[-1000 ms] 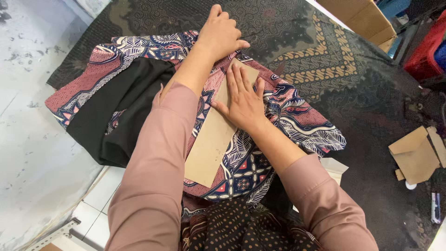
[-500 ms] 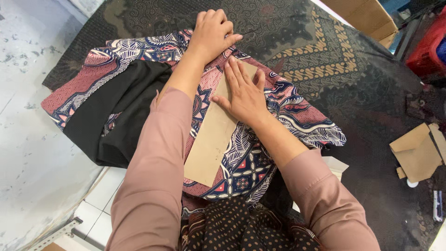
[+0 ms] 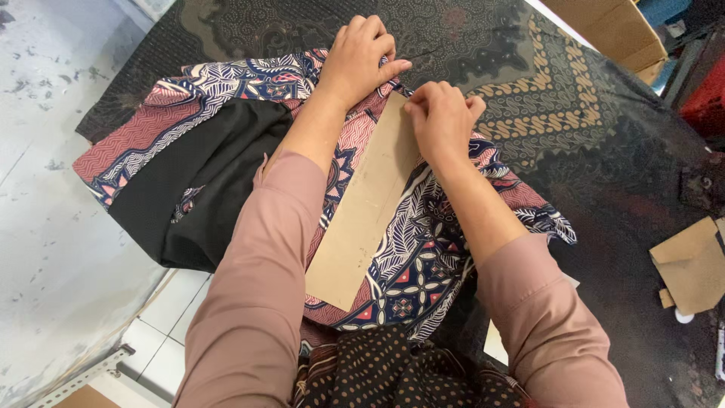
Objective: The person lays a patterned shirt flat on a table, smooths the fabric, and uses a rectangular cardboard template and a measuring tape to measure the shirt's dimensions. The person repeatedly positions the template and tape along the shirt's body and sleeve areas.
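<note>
A patterned batik garment (image 3: 226,91) in red, blue and white with a black lining (image 3: 196,181) lies spread on a table covered by dark batik cloth (image 3: 574,98). A long brown cardboard sheet (image 3: 362,219) rests on the garment. My left hand (image 3: 362,57) grips a fold of the garment at the far end of the cardboard. My right hand (image 3: 442,121) has its fingers curled, pinching fabric against the cardboard's top corner. Both arms wear pink sleeves.
Cardboard pieces (image 3: 691,261) lie at the right on the dark cloth. A brown box (image 3: 612,30) and a red crate (image 3: 706,98) stand at the far right. A grey floor (image 3: 45,227) and white tiles lie to the left, below the table edge.
My right hand went from lying flat on the cardboard to curling at its top corner. My left hand drew slightly nearer, still holding the fabric's far fold.
</note>
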